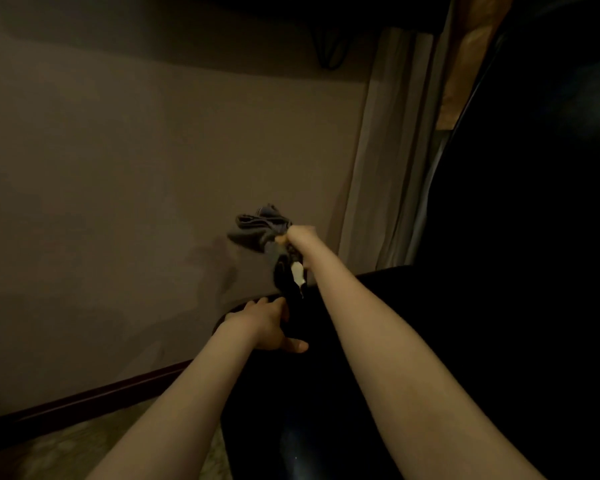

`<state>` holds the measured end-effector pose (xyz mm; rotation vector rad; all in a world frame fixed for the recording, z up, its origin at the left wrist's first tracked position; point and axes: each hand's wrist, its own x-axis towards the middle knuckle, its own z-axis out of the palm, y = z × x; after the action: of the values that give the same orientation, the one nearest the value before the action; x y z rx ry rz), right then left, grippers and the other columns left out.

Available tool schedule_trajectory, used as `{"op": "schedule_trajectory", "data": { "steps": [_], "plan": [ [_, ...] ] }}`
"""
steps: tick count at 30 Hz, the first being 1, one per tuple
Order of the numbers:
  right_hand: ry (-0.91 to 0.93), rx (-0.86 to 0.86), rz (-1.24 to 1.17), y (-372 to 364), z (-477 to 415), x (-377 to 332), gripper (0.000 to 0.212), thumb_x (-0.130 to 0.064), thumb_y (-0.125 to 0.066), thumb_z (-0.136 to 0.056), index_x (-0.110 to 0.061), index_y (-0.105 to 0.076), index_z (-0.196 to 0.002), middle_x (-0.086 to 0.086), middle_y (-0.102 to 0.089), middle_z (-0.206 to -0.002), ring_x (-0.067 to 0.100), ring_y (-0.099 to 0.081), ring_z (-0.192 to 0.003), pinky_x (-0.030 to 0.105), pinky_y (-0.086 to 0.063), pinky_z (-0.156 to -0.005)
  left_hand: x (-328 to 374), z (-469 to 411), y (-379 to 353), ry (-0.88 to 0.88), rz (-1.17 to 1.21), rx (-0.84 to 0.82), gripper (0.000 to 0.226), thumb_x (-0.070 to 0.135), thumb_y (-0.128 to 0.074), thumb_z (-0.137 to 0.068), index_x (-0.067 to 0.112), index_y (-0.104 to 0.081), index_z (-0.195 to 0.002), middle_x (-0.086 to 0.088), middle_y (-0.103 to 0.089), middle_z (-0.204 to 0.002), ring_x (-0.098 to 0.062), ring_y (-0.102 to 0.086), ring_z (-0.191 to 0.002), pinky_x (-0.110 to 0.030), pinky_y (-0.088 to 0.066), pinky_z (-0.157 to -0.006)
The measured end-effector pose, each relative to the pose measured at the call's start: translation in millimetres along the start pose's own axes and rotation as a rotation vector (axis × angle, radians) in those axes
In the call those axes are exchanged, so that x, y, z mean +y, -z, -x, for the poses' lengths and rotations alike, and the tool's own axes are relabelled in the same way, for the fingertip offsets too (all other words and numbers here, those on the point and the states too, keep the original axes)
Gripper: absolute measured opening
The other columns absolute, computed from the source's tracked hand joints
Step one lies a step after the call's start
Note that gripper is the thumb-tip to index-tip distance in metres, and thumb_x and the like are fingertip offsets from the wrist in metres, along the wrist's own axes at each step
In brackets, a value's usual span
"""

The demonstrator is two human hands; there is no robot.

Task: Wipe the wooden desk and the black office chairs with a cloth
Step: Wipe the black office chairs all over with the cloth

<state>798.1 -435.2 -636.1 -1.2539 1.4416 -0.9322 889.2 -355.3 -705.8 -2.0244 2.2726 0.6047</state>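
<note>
Cloth [260,230], grey and bunched, is gripped in the right hand [300,237]; it bulges out past the fingers on their far left side, with a white tag hanging below them. The right fingers themselves are hidden behind the hand, so only a closed grip can be judged. Lower and nearer, the left hand [269,327] rests on the black office chair [430,341], fingers curled over its dark edge, thumb spread. The chair-wiping step seems underway; next, the cloth must come down onto the upholstery while the left hand steadies it.
</note>
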Motion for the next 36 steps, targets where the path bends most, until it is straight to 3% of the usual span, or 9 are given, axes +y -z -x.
{"op": "schedule_trajectory", "data": {
  "steps": [4, 10, 14, 16, 18, 23, 29, 32, 36],
  "plan": [
    [0.313, 0.303, 0.577, 43, 15, -4, 0.033, -0.015, -0.05, -0.09, -0.011, -0.06, -0.121, 0.008, -0.06, -0.119, 0.03, -0.054, -0.113, 0.032, -0.045, -0.091, -3, 4, -2, -0.023, 0.023, 0.035, 0.069, 0.064, -0.064, -0.072, 0.026, -0.04, -0.125, -0.003, -0.039, -0.133, -0.026, -0.035, -0.125, -0.048, -0.035, -0.104],
    [-0.109, 0.508, 1.095, 113, 34, 52, 0.045, -0.03, -0.057, -0.089, -0.009, -0.051, -0.129, 0.018, -0.04, -0.137, 0.034, -0.04, -0.126, 0.041, -0.041, -0.098, -19, 7, -13, -0.114, 0.287, 0.119, 0.048, 0.057, -0.071, -0.071, 0.034, -0.044, -0.104, 0.007, -0.042, -0.12, -0.018, -0.041, -0.119, -0.043, -0.036, -0.104],
    [-0.265, 0.415, 1.029, 107, 50, 82, 0.06, -0.033, -0.057, -0.088, -0.01, -0.038, -0.14, 0.017, -0.033, -0.137, 0.03, -0.045, -0.12, 0.033, -0.048, -0.083, -36, 6, -15, -0.032, 0.764, 0.404, 0.03, 0.003, -0.062, -0.084, 0.017, -0.051, -0.108, -0.008, -0.058, -0.105, -0.021, -0.057, -0.086, -0.028, -0.045, -0.074],
    [-0.215, 0.372, 0.98, 86, 52, 80, 0.061, -0.034, -0.055, -0.087, -0.009, -0.038, -0.14, 0.018, -0.031, -0.139, 0.029, -0.047, -0.121, 0.031, -0.049, -0.086, -44, 6, -12, 0.143, 0.918, 0.472, 0.035, -0.009, -0.05, -0.084, 0.011, -0.05, -0.113, -0.002, -0.051, -0.081, -0.022, -0.052, -0.066, -0.032, -0.044, -0.063],
    [-0.123, 0.31, 0.955, 56, 56, 74, 0.057, -0.035, -0.053, -0.088, -0.009, -0.043, -0.137, 0.017, -0.033, -0.139, 0.027, -0.047, -0.121, 0.029, -0.046, -0.09, -46, 8, -11, 0.225, 1.073, 0.449, 0.038, -0.011, -0.044, -0.086, 0.007, -0.049, -0.119, -0.003, -0.049, -0.081, -0.019, -0.049, -0.062, -0.032, -0.044, -0.06],
    [-0.006, 0.111, 0.742, -23, 55, 49, 0.047, -0.035, -0.051, -0.091, -0.007, -0.05, -0.128, 0.016, -0.039, -0.134, 0.028, -0.051, -0.114, 0.028, -0.044, -0.081, -47, 9, -13, 0.283, 1.288, 0.462, 0.044, -0.009, -0.037, -0.088, 0.005, -0.046, -0.129, -0.015, -0.052, -0.11, -0.017, -0.05, -0.069, -0.028, -0.041, -0.058],
    [-0.137, -0.148, -0.137, -43, 56, 23, 0.033, 0.002, -0.057, -0.086, 0.007, -0.056, -0.118, 0.015, -0.063, -0.096, 0.026, -0.057, -0.069, 0.026, -0.046, -0.048, -54, 47, 11, 0.293, 1.468, 0.35, 0.047, -0.001, -0.028, -0.099, 0.013, -0.034, -0.143, -0.005, -0.05, -0.131, -0.022, -0.054, -0.105, -0.034, -0.037, -0.076],
    [0.11, -0.013, 0.061, -36, 56, 16, 0.028, -0.001, -0.063, -0.081, -0.009, -0.062, -0.108, 0.008, -0.063, -0.106, 0.026, -0.059, -0.099, 0.034, -0.052, -0.076, -56, 57, 27, 0.258, 1.485, 0.409, 0.05, -0.005, -0.037, -0.095, 0.013, -0.037, -0.142, -0.007, -0.047, -0.139, -0.013, -0.057, -0.093, -0.024, -0.041, -0.056],
    [0.305, 0.178, 0.655, -4, 70, 26, 0.039, -0.019, -0.056, -0.087, -0.017, -0.054, -0.126, 0.011, -0.047, -0.128, 0.032, -0.052, -0.112, 0.034, -0.045, -0.092, -44, 73, 31, 0.212, 1.272, 0.429, 0.053, -0.008, -0.06, -0.084, 0.012, -0.048, -0.132, -0.013, -0.05, -0.136, -0.014, -0.062, -0.078, -0.022, -0.041, -0.059]
  ]
}}
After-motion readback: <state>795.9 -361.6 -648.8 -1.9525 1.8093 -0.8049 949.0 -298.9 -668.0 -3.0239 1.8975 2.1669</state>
